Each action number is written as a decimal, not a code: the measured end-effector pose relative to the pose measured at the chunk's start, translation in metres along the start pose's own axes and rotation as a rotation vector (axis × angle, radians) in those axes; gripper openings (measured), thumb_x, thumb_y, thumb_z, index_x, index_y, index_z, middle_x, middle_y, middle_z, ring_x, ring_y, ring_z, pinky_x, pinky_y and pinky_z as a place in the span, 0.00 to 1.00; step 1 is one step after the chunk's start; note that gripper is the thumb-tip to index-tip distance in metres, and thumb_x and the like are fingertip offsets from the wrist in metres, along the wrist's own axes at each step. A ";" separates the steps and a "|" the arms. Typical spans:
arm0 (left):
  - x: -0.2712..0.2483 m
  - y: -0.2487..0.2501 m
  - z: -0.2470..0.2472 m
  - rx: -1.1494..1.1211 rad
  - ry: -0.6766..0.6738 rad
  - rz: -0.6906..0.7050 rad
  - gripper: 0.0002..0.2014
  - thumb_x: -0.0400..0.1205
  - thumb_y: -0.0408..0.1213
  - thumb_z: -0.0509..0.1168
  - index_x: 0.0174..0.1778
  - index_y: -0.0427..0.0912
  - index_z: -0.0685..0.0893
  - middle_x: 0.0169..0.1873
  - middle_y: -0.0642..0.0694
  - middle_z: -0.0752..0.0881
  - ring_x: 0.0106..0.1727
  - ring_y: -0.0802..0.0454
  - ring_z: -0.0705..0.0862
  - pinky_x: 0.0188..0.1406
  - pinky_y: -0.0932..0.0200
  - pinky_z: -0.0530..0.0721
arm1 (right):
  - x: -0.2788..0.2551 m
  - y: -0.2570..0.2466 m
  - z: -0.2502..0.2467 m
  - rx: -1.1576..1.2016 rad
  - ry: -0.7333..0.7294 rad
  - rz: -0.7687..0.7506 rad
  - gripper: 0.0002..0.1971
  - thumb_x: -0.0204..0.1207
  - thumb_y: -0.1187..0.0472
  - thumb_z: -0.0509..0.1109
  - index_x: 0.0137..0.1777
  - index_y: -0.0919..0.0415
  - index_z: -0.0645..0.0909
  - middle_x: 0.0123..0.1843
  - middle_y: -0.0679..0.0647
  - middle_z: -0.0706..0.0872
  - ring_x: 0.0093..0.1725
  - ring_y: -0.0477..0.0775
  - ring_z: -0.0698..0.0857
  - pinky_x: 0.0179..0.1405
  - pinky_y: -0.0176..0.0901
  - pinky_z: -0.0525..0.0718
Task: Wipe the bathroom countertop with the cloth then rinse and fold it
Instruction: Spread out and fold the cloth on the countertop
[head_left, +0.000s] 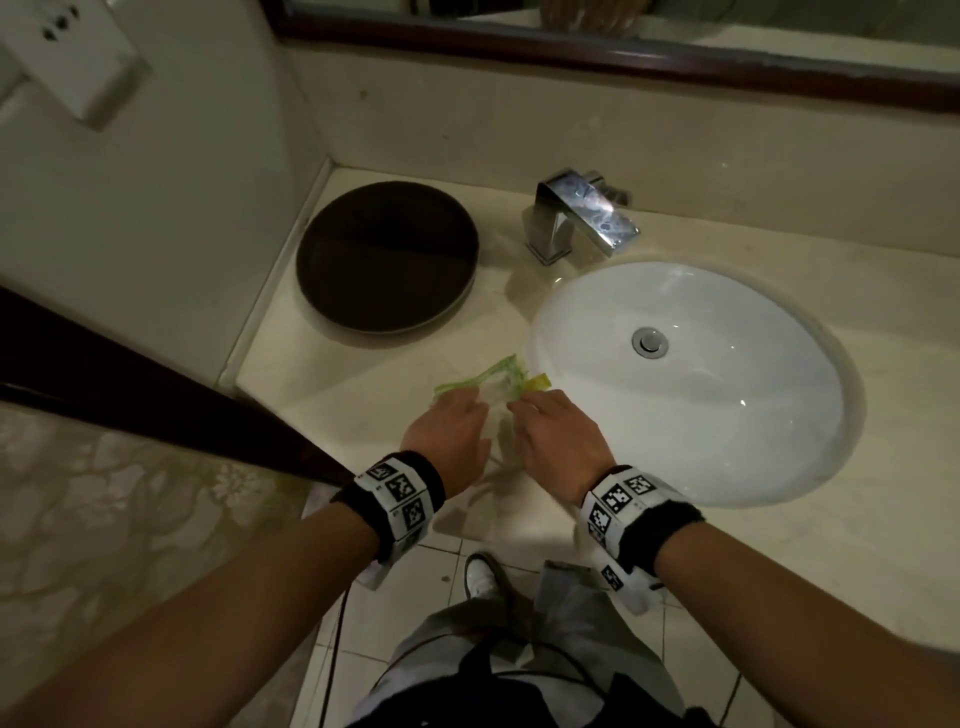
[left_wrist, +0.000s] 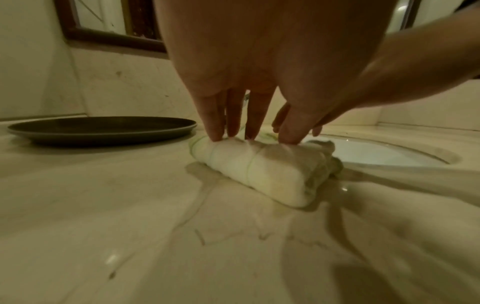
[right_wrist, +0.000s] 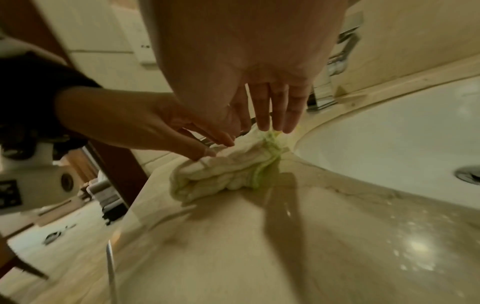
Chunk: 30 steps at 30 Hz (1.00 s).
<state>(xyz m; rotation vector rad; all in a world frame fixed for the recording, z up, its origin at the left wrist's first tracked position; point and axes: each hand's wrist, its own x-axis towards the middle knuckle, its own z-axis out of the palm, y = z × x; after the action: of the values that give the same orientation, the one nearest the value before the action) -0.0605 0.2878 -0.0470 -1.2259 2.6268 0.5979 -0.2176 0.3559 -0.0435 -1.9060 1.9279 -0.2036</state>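
Countertop: wet, bearing folded cloth just left of sink rim. Cloth: long axis crosswise under both hands, ragged green end sinkward. Left hand: straight fingers pressing smooth end. Right hand: straight fingers at sinkward end, nearer loose folds.

A dark round tray sits left of the chrome faucet, below a wood-framed mirror.
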 end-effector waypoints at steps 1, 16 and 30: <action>-0.001 -0.002 0.003 0.020 -0.024 -0.007 0.24 0.85 0.46 0.58 0.76 0.41 0.70 0.80 0.41 0.63 0.80 0.44 0.62 0.77 0.50 0.67 | 0.003 -0.004 0.003 -0.037 -0.027 -0.033 0.17 0.78 0.64 0.63 0.65 0.64 0.80 0.65 0.61 0.81 0.65 0.65 0.76 0.62 0.54 0.80; -0.014 -0.006 0.031 0.238 -0.079 0.087 0.29 0.91 0.44 0.40 0.82 0.29 0.40 0.83 0.33 0.37 0.83 0.36 0.36 0.80 0.48 0.34 | -0.002 -0.009 0.017 -0.113 -0.088 0.011 0.15 0.77 0.61 0.64 0.62 0.62 0.81 0.72 0.56 0.76 0.66 0.62 0.74 0.50 0.55 0.85; -0.013 -0.008 0.006 -0.343 0.132 -0.352 0.30 0.81 0.42 0.64 0.79 0.42 0.63 0.75 0.39 0.64 0.70 0.38 0.73 0.69 0.50 0.76 | 0.015 -0.004 0.002 -0.025 -0.157 0.062 0.14 0.81 0.56 0.59 0.60 0.58 0.82 0.67 0.53 0.77 0.64 0.59 0.75 0.54 0.49 0.78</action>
<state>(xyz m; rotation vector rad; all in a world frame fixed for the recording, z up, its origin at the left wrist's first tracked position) -0.0457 0.2950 -0.0508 -1.8329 2.3808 0.9519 -0.2130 0.3411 -0.0468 -1.8178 1.8893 -0.0109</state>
